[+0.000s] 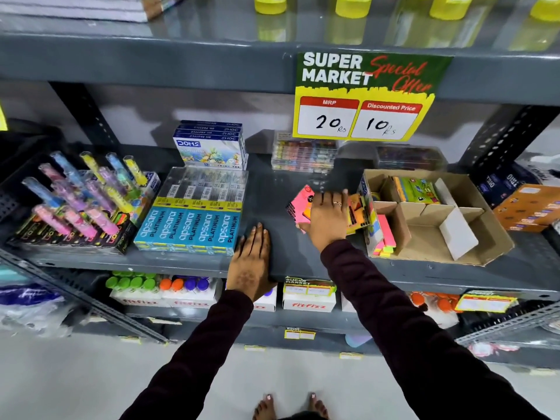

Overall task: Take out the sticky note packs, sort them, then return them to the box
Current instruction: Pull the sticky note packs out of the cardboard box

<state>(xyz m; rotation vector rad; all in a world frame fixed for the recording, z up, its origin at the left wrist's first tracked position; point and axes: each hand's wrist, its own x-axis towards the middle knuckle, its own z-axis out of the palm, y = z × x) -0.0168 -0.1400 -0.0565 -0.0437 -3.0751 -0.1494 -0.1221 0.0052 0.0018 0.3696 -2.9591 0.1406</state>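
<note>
Packs [303, 207] lie on the shelf [272, 189] left of the box [497, 237], my right hand [328, 221] flat over them, fingers spread; left hand [251, 262] flat, empty.

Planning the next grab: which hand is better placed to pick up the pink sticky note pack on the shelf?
Right. The right hand already lies over the pink pack; the left hand rests flat on the shelf edge, farther away.

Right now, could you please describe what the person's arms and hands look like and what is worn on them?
Both arms are covered by long, dark maroon sleeves that end at the wrists. The hands are bare, with no gloves. The right hand wears a thin ring on one finger. The left hand shows no ring or other jewellery. No watch or bracelet is visible at either cuff.
</note>
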